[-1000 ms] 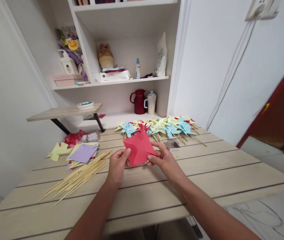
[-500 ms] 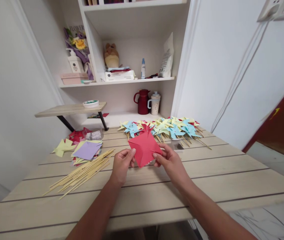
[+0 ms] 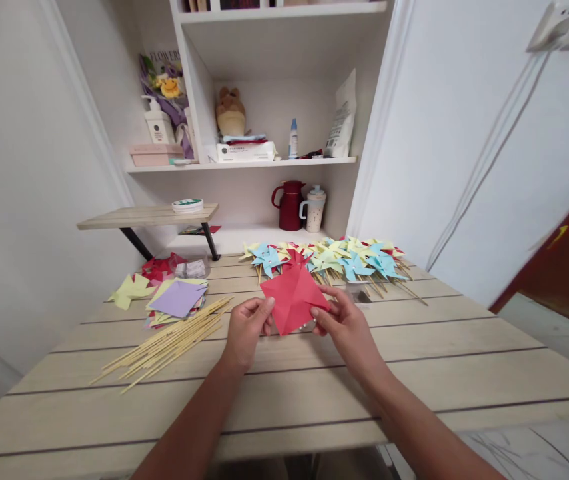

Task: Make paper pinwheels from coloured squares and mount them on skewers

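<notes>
A square sheet of red paper (image 3: 294, 300), with slits running in from its corners, is held up between both hands above the table. My left hand (image 3: 249, 327) pinches its left lower edge between thumb and fingers. On the right side, my right hand (image 3: 341, 323) grips near the right corner, thumb on top. Behind the sheet lie several finished paper pinwheels (image 3: 357, 263) in blue, yellow and red on sticks. A few small white bits, partly hidden, show just below the sheet.
Left of my hands lie loose wooden sticks (image 3: 174, 340), a stack of coloured paper squares (image 3: 178, 300) and a yellow cut paper (image 3: 131, 291). A small clear box (image 3: 359, 294) sits right of the sheet. At the back stand a small raised shelf (image 3: 149, 216), a red jug (image 3: 291, 205) and a cup (image 3: 315, 210).
The view has shifted slightly, so the scene sits a little to the right. Both hands keep their hold on the red paper, which is tilted marginally differently.
</notes>
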A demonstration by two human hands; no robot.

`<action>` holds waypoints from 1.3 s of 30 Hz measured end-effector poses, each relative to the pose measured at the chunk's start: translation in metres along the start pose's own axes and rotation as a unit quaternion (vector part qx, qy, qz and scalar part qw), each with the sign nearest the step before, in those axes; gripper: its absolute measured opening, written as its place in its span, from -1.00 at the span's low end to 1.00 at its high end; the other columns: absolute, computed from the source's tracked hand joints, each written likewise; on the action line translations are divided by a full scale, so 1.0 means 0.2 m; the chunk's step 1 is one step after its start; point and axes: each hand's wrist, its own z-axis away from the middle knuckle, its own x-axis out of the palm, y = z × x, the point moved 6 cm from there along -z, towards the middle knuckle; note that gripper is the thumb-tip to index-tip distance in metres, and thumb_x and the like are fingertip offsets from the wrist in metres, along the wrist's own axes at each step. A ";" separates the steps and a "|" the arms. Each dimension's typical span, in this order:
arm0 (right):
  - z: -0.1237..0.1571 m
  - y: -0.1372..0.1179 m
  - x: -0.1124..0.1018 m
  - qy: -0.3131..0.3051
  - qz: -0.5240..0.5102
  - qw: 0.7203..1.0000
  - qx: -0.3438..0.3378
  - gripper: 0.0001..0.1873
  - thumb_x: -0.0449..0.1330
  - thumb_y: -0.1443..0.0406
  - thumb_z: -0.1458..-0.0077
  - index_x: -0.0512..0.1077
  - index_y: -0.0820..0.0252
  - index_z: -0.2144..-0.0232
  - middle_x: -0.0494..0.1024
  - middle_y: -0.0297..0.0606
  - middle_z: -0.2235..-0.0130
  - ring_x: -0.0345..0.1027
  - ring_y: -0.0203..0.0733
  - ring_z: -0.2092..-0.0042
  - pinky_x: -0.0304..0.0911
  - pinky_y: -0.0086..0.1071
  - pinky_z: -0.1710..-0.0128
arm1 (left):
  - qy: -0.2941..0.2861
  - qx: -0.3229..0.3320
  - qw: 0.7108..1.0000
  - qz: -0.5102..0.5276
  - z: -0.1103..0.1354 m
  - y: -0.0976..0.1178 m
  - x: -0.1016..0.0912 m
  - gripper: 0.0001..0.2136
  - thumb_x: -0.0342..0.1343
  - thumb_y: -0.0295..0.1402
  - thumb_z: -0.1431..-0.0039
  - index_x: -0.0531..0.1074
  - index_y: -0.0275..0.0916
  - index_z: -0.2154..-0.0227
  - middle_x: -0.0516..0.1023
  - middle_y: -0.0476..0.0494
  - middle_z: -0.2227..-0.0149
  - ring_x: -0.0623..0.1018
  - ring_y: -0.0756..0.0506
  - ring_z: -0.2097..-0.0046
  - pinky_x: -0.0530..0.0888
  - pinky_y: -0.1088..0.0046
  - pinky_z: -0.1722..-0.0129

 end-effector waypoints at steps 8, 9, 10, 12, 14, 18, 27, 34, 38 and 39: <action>-0.01 0.01 0.00 0.004 -0.014 1.000 0.009 -0.47 0.37 0.09 0.04 0.35 0.09 0.04 0.56 -0.34 0.38 0.34 -0.31 0.53 0.34 -0.35 0.48 | 0.003 -0.001 1.000 0.010 0.00 0.01 0.00 -0.66 0.30 -0.08 0.01 0.41 -0.25 0.61 0.38 0.05 0.63 0.30 0.07 0.61 0.24 0.54 0.56; -0.01 0.01 0.00 0.005 -0.014 1.000 0.008 -0.46 0.37 0.08 0.04 0.35 0.09 0.04 0.56 -0.34 0.37 0.34 -0.31 0.53 0.34 -0.35 0.48 | 0.002 -0.003 1.000 0.010 0.00 0.01 0.00 -0.65 0.30 -0.08 0.01 0.41 -0.25 0.61 0.38 0.06 0.63 0.30 0.08 0.61 0.24 0.55 0.56; -0.01 0.01 0.00 0.005 -0.014 1.000 0.008 -0.46 0.37 0.08 0.04 0.35 0.09 0.04 0.56 -0.34 0.37 0.34 -0.31 0.53 0.33 -0.35 0.48 | 0.002 -0.004 1.000 0.009 0.00 0.00 0.00 -0.65 0.30 -0.08 0.01 0.41 -0.25 0.61 0.38 0.06 0.64 0.30 0.08 0.61 0.24 0.55 0.56; -0.01 0.01 0.00 0.003 -0.012 1.000 0.006 -0.46 0.37 0.07 0.03 0.34 0.09 0.04 0.56 -0.34 0.37 0.34 -0.31 0.53 0.32 -0.36 0.49 | -0.001 -0.006 1.000 0.008 0.00 0.00 0.00 -0.66 0.30 -0.09 0.01 0.41 -0.25 0.60 0.38 0.07 0.64 0.30 0.08 0.61 0.23 0.55 0.56; -0.01 0.01 0.00 0.001 -0.012 1.000 0.004 -0.47 0.36 0.08 0.01 0.35 0.10 0.03 0.56 -0.33 0.37 0.34 -0.31 0.53 0.30 -0.37 0.48 | -0.003 -0.006 1.000 0.005 0.00 0.00 0.00 -0.66 0.30 -0.09 0.00 0.41 -0.26 0.60 0.38 0.06 0.63 0.30 0.08 0.61 0.23 0.55 0.56; -0.01 0.01 -0.01 -0.001 -0.017 1.000 -0.003 -0.49 0.33 0.07 -0.03 0.35 0.08 0.01 0.56 -0.35 0.37 0.35 -0.31 0.52 0.31 -0.37 0.47 | -0.001 0.001 1.000 0.004 0.00 0.00 -0.01 -0.66 0.29 -0.09 -0.01 0.42 -0.25 0.60 0.37 0.06 0.64 0.29 0.07 0.60 0.24 0.54 0.55; 0.01 -0.05 0.02 -0.017 0.006 1.000 -0.003 -0.44 0.33 0.06 -0.02 0.34 0.10 -0.03 0.43 -0.48 0.54 0.33 -0.29 0.54 0.29 -0.38 0.48 | -0.058 0.014 0.997 0.046 -0.01 0.00 0.03 -0.72 0.22 -0.12 -0.13 0.60 -0.24 0.28 0.61 -0.21 0.10 0.54 -0.19 0.02 0.43 0.37 0.05; 0.03 -0.02 0.04 -0.052 0.040 0.998 -0.007 -0.41 0.29 0.10 -0.07 0.27 0.09 -0.12 0.49 -0.41 0.45 0.37 -0.26 0.50 0.33 -0.34 0.43 | -0.100 -0.041 0.992 0.063 0.03 -0.05 0.08 -0.67 0.25 -0.14 -0.12 0.57 -0.28 0.16 0.66 -0.22 0.18 0.60 -0.19 0.18 0.47 0.30 0.12; 0.04 -0.06 0.03 -0.030 0.153 0.982 -0.106 -0.52 0.23 0.20 -0.12 0.33 0.04 -0.10 0.51 -0.20 0.14 0.43 -0.18 0.31 0.41 -0.23 0.28 | -0.070 -0.062 0.983 0.160 0.02 -0.05 0.08 -0.61 0.29 -0.18 -0.09 0.53 -0.27 0.06 0.64 -0.24 0.10 0.61 -0.21 0.10 0.49 0.26 0.05; 0.04 -0.08 0.03 -0.022 0.193 0.970 -0.147 -0.55 0.21 0.24 -0.13 0.35 0.02 -0.09 0.47 -0.16 0.05 0.45 -0.14 0.22 0.42 -0.20 0.22 | -0.062 -0.072 0.979 0.181 0.02 -0.05 0.08 -0.60 0.29 -0.18 -0.08 0.52 -0.28 0.06 0.64 -0.25 0.09 0.61 -0.22 0.10 0.51 0.26 0.07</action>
